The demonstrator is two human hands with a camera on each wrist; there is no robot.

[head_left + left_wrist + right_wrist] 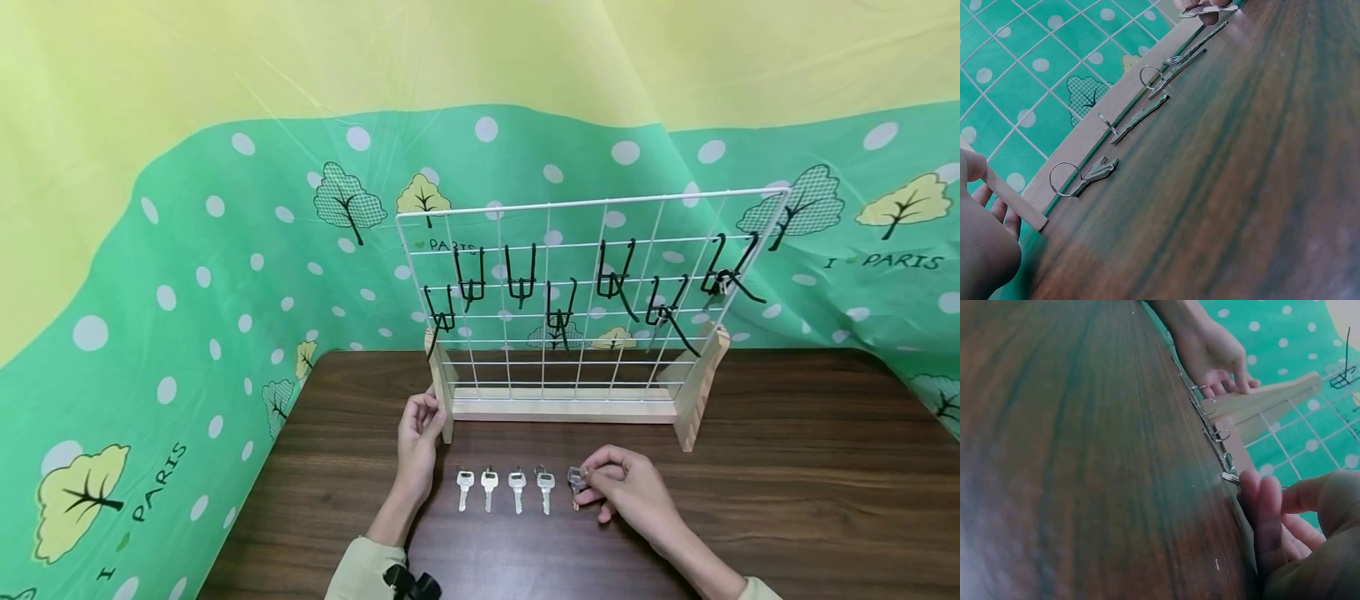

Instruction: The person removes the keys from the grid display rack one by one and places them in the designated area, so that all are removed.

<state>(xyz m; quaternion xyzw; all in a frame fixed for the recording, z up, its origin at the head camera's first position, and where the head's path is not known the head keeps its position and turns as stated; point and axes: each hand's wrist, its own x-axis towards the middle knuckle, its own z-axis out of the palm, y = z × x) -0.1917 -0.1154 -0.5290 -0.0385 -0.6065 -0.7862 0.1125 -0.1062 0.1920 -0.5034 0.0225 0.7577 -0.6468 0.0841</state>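
Four flat, silvery metal keys (517,481) lie in a row on the dark, wood-grained desk (810,467), broad heads toward the rack (562,410), notched blades away from it, long axes nearly parallel; thin round rings (1051,180) sit at the heads. At the row's right end, the right hand (630,492) pinches a fifth key (576,477) between its fingers (whether it touches the desk I cannot tell), its blade also pointing away from the rack. The left hand (420,425) curls its fingers on the rack's pale wooden left leg (442,382). Black bent hooks (558,320) hang on a white wire grid (550,205).
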